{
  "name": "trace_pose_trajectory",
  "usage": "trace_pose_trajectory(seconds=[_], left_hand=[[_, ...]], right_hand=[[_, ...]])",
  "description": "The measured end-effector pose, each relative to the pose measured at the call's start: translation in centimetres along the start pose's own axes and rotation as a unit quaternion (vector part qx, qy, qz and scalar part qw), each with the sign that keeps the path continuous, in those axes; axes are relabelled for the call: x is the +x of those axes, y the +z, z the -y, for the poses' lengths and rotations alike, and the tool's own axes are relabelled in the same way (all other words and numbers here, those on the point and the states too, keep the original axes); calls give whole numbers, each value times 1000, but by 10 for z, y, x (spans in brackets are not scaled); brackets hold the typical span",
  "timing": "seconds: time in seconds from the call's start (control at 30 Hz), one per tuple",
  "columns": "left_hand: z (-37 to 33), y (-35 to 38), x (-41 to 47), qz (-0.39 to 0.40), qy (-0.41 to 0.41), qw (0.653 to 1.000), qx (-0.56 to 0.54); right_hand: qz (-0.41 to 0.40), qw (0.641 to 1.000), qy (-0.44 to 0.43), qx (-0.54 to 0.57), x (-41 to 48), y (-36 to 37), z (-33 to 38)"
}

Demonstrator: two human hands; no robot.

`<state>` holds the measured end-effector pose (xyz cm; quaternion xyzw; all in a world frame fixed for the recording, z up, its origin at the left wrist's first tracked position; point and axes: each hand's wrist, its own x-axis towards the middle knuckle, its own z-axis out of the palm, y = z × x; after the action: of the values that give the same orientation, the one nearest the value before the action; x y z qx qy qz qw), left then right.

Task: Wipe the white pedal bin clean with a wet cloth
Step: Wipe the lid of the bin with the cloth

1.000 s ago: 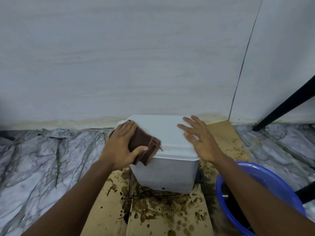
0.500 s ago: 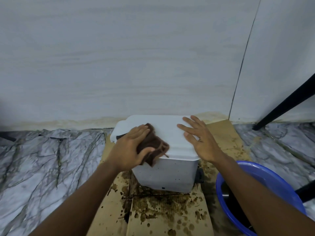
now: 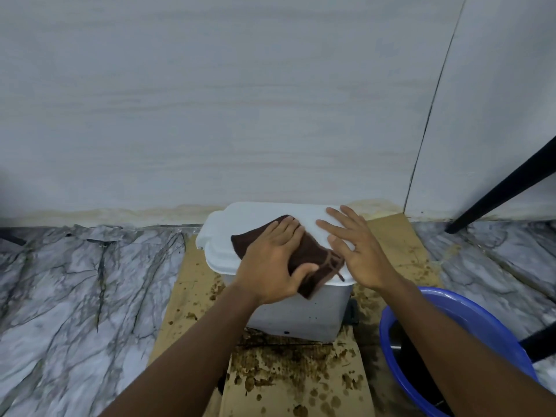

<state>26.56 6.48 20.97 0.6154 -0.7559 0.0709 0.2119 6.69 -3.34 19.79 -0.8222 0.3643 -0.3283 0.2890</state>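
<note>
The white pedal bin (image 3: 301,314) stands on stained cardboard against the wall, its lid (image 3: 249,224) closed. A dark brown cloth (image 3: 314,255) lies across the middle of the lid, one corner hanging over the near edge. My left hand (image 3: 270,266) presses the cloth down with flat fingers, and its thumb hooks round the cloth's near edge. My right hand (image 3: 358,251) rests flat and spread on the lid's right side, just beside the cloth. A black part (image 3: 350,314) shows at the bin's lower right.
A blue basin (image 3: 481,314) holding dark water sits on the floor at the right, close to my right forearm. The cardboard sheet (image 3: 192,284) under the bin is spattered brown. A black slanted leg (image 3: 505,185) crosses the right side. Marble floor lies to the left.
My left hand has slid the cloth rightward across the lid, from the left corner to the middle, up to my right hand. The right hand has stayed in place.
</note>
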Motion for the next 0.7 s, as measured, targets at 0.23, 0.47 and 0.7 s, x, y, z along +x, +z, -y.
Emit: trace_pose_trajectory(seconds=[0.23,0.47,0.7], left_hand=[[74,-20,-45,16,-105,994,11],[66,-14,-41,13,-135,990,38],[4,7,4,61,-40,995,62]], right_hand=[[-4,1000,-7,16,-4,5,2],[-18,1000,-1,11,-1,7,4],[-1,1000,-7,-20,1,1,0]])
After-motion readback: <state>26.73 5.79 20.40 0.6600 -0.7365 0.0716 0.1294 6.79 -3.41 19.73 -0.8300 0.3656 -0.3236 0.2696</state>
